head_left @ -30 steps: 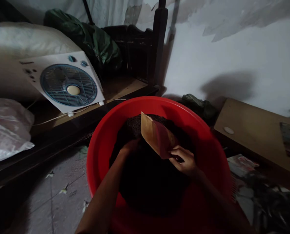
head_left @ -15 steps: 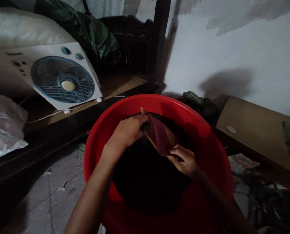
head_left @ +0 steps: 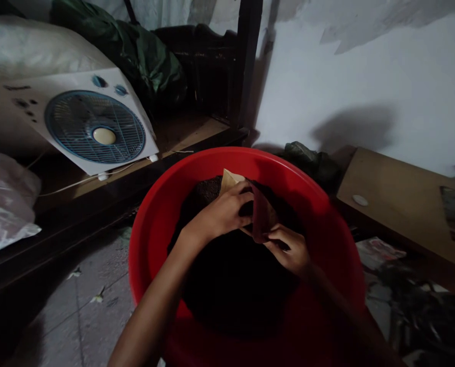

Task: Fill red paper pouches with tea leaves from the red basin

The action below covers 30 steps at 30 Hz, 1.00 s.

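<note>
From the head camera, the left hand (head_left: 222,214) has come up out of the dark soil (head_left: 212,191) and now cups soil at the mouth of the brown paper bag (head_left: 231,179). The right hand (head_left: 288,251) still pinches the bag's lower edge, over the far side of the red tub (head_left: 154,224).

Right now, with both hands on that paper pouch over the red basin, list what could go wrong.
1. The paper pouch is pinched only at its lower edge by the right hand; it may tip and spill.
2. The left hand covers the pouch mouth, so dark soil could drop beside it.
3. The red basin looks heaped; soil may roll over the rim onto the floor.
</note>
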{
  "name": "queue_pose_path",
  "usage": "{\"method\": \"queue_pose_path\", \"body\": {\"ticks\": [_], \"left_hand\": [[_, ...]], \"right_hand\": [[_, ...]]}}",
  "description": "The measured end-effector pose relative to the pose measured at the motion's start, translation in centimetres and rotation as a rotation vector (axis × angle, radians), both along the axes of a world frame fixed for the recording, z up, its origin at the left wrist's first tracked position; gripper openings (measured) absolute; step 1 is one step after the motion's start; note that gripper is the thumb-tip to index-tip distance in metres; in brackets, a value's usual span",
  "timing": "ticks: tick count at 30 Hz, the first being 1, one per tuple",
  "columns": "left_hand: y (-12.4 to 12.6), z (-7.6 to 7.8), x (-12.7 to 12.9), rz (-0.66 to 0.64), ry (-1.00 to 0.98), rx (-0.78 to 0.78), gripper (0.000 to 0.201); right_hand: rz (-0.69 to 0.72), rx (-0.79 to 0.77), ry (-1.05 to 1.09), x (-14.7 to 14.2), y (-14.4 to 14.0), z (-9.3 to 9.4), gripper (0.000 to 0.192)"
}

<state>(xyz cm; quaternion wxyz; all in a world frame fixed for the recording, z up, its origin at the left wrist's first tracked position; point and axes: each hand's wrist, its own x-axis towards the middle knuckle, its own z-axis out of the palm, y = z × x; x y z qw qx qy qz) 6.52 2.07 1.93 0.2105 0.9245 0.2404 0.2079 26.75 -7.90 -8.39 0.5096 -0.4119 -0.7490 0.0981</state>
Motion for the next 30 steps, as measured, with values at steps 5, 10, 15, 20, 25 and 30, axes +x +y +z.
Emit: {"method": "queue_pose_path", "body": {"ticks": [5, 10, 15, 20, 25, 30], "left_hand": [[-0.9, -0.9, -1.6, 0.048, -0.155, -0.032, 0.016], [-2.8, -1.9, -1.7, -0.057, 0.047, 0.159, 0.022], [-3.2, -3.0, -0.9, -0.129, 0.104, 0.394, 0.02], [-2.8, -2.6, -1.4, -0.12, 0.134, 0.401, 0.024], [-3.0, -2.1, -2.0, -0.098, 0.167, 0.405, 0.021], [-3.0, -1.7, -2.6, -0.059, 0.077, 0.278, 0.02]], "right_hand": [[-0.067, 0.076, -0.03, 0.3, -0.4, -0.5, 0.019], [-0.244, 0.312, 0.008, 0.2, 0.1, 0.1, 0.059], [-0.237, 0.257, -0.321, 0.1, 0.6, 3.6, 0.056], [-0.048, 0.214, -0.346, 1.0, 1.8, 4.9, 0.071], [0.125, 0.055, -0.461, 1.2, 3.2, 5.8, 0.055], [-0.012, 0.056, -0.322, 1.0, 3.2, 5.1, 0.046]]}}
